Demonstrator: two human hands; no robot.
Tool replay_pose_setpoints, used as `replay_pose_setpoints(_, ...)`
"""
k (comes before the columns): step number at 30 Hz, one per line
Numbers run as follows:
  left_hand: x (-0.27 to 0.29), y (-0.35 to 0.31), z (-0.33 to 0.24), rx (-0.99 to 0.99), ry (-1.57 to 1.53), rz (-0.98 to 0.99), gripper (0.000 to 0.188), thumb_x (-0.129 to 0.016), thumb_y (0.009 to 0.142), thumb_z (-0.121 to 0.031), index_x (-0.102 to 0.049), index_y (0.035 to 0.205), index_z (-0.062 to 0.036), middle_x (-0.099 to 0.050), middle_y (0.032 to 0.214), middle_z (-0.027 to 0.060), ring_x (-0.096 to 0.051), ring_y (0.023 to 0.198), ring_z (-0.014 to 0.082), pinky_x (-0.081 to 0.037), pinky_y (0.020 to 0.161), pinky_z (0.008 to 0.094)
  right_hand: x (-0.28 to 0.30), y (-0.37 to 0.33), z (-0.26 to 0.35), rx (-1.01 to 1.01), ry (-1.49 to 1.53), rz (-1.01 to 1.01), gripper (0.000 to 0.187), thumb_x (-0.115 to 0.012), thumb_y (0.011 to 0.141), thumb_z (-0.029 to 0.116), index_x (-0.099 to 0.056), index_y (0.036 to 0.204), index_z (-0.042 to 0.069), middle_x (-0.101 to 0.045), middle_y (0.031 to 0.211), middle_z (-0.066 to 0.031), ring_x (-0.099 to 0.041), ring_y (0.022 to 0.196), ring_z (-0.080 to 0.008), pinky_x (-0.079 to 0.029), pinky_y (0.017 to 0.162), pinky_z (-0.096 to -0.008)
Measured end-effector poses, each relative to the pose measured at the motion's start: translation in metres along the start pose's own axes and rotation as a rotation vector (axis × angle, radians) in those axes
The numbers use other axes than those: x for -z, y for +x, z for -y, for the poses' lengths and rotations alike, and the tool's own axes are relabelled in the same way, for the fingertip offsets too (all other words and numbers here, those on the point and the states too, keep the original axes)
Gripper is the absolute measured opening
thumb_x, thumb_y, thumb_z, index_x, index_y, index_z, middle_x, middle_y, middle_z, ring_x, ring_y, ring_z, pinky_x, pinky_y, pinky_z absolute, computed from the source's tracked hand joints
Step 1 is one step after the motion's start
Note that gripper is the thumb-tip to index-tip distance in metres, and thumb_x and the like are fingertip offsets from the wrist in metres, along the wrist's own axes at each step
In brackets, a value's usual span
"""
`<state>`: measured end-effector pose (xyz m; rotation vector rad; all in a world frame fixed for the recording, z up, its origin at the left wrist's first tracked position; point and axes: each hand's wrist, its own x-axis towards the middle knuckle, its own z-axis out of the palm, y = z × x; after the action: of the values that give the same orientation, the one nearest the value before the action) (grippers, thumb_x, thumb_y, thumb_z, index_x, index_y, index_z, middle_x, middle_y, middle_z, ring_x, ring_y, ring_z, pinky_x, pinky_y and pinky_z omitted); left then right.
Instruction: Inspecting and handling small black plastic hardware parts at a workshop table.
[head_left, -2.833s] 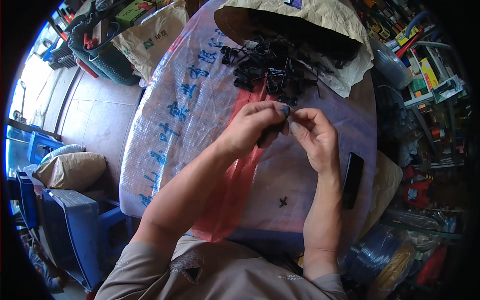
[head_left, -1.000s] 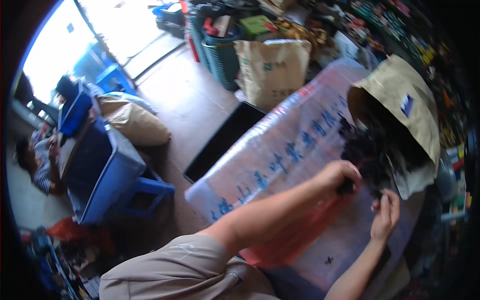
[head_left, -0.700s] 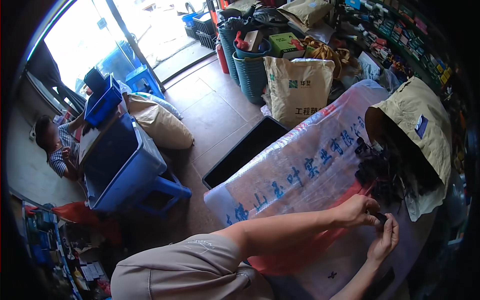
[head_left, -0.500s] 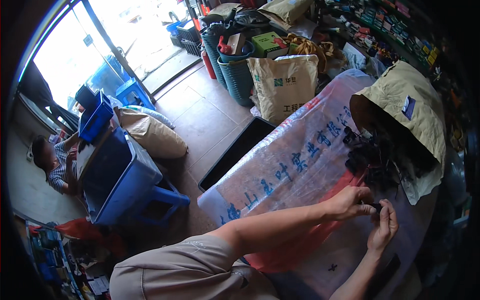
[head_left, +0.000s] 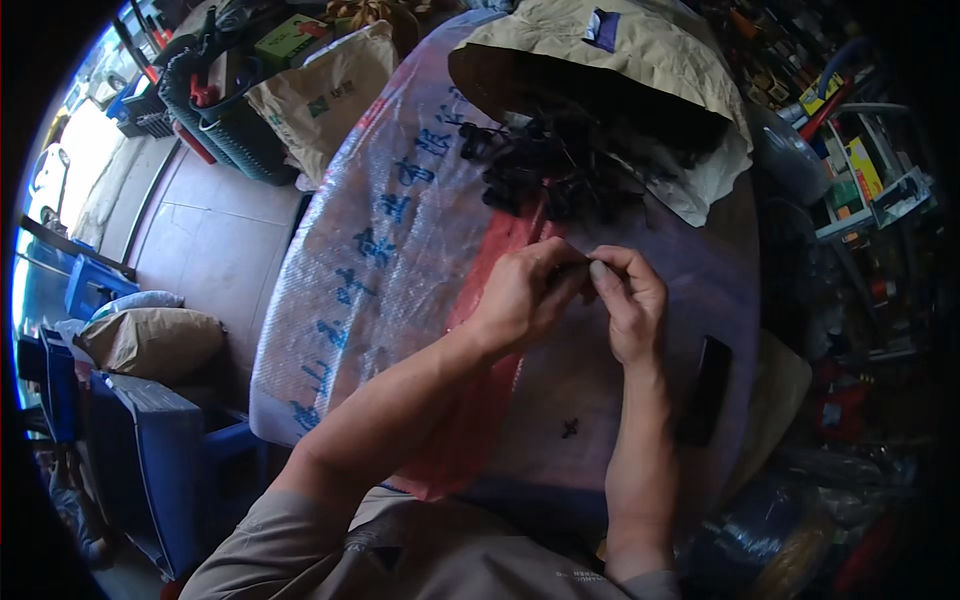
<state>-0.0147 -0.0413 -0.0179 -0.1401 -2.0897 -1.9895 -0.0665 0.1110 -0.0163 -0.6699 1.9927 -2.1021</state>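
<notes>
My left hand (head_left: 522, 292) and my right hand (head_left: 634, 303) meet in front of the dark pile, their fingertips pinched together. Between them is a small black part, mostly covered by the fingers, so its exact kind cannot be told. Just beyond the hands, a tangled heap of black plastic parts (head_left: 560, 165) spills from the mouth of a brown paper sack (head_left: 640, 45). Under everything lies a translucent woven plastic sheet (head_left: 330, 290) with blue writing and a red band. One small black piece (head_left: 569, 428) rests on it between my forearms.
A flat black oblong object (head_left: 709, 375) lies right of my right forearm. Off to the left are a blue plastic bin (head_left: 150, 460), a stuffed brown sack (head_left: 155, 342) and stacked green baskets (head_left: 240, 145). Cluttered shelving (head_left: 870, 190) stands at the right.
My view has swung to the right, so the hands and heap appear further left. Both hands stay pinched together, with the black part now more covered by the fingers.
</notes>
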Motion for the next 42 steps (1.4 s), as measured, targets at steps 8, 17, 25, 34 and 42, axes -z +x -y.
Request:
replay_pose_setpoints(8, -0.009, -0.001, 0.003, -0.228, 0.185, -0.049, 0.006, -0.061, 0.086, -0.004, -0.057, 0.085, 0.0004, -0.065, 0.077, 0.012, -0.065, 0.071, 0.0199, -0.05, 0.065, 0.0303, 0.011, -0.005, -0.002, 0.022, 0.123, 0.089, 0.014, -0.052, 0.091, 0.001, -0.06, 0.102, -0.002, -0.06, 0.091, -0.0052, -0.055, 0.07, -0.009, -0.045, 0.064, -0.0225)
replay_pose_setpoints(17, 0.0, 0.001, -0.003, 0.305, -0.202, 0.042, 0.017, -0.055, 0.095, -0.017, -0.061, 0.093, -0.0019, -0.062, 0.077, 0.0009, -0.052, 0.065, 0.007, -0.043, 0.057, 0.0251, 0.01, -0.007, 0.016, -0.155, 0.147, 0.075, 0.011, -0.058, 0.091, 0.006, -0.059, 0.1, 0.0, -0.062, 0.085, -0.0025, -0.053, 0.066, -0.0069, -0.043, 0.06, -0.021)
replay_pose_setpoints(25, 0.007, 0.005, 0.001, 0.33, -0.2, 0.26, 0.025, -0.059, 0.092, -0.022, -0.062, 0.105, -0.0006, -0.061, 0.083, 0.0015, -0.053, 0.07, 0.008, -0.042, 0.06, 0.0242, 0.032, -0.008, 0.015, -0.21, -0.102, 0.133, 0.015, -0.062, 0.093, 0.016, -0.06, 0.096, 0.001, -0.059, 0.072, 0.0012, -0.051, 0.058, -0.0038, -0.039, 0.053, -0.0175)
replay_pose_setpoints(34, 0.002, 0.001, 0.006, 0.044, 0.181, 0.227, 0.032, -0.061, 0.078, -0.022, -0.064, 0.097, 0.0034, -0.066, 0.082, 0.0216, -0.065, 0.078, 0.0377, -0.051, 0.071, 0.0419, 0.029, -0.01, 0.02, -0.339, -0.18, 0.243, 0.007, -0.058, 0.09, 0.006, -0.059, 0.095, 0.001, -0.058, 0.073, 0.0011, -0.051, 0.056, -0.0036, -0.041, 0.05, -0.0186)
replay_pose_setpoints(42, 0.016, 0.017, 0.022, 0.527, -0.911, 0.06, 0.021, -0.055, 0.084, -0.021, -0.062, 0.096, -0.0049, -0.061, 0.075, 0.0057, -0.059, 0.06, 0.0137, -0.043, 0.048, 0.0254, 0.012, 0.021, -0.005, -0.058, -0.389, 0.012, 0.018, -0.065, 0.088, 0.015, -0.059, 0.098, 0.001, -0.059, 0.074, -0.0008, -0.053, 0.058, -0.0064, -0.043, 0.052, -0.0214)
